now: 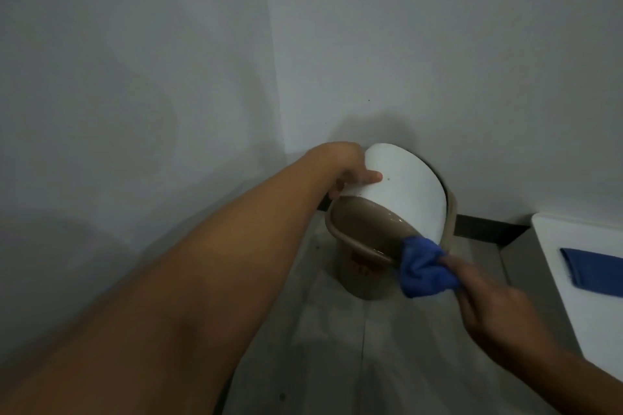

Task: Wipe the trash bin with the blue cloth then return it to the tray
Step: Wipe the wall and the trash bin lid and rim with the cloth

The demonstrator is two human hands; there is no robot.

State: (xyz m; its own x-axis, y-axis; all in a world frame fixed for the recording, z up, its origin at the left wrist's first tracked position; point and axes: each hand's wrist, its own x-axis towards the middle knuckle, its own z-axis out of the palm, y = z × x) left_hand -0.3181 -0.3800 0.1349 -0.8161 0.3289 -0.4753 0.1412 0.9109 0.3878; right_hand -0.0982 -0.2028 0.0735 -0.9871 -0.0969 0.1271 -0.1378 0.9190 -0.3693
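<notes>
1. Trash bin (364, 266), beige, stands on the floor in the wall corner, its white lid (401, 192) tipped up toward 12 o'clock so the rim lies exposed.
2. Left hand (350, 168), at the lid's 9 o'clock edge, pinches it, seemingly propping it open.
3. Right hand (488, 310) is clenched around the bunched blue cloth (424, 266), pressing it on the rim at 4 o'clock.
4. Tray (573, 300), white, waits at 3 o'clock, another blue piece (593, 273) on it.

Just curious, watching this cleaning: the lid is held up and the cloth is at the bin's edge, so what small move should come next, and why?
Probably slide the cloth along the rim of the bin. The right hand presses it at the rim's near right side, while the left hand holds the lid up, so the rest of the rim lies open to wipe.
</notes>
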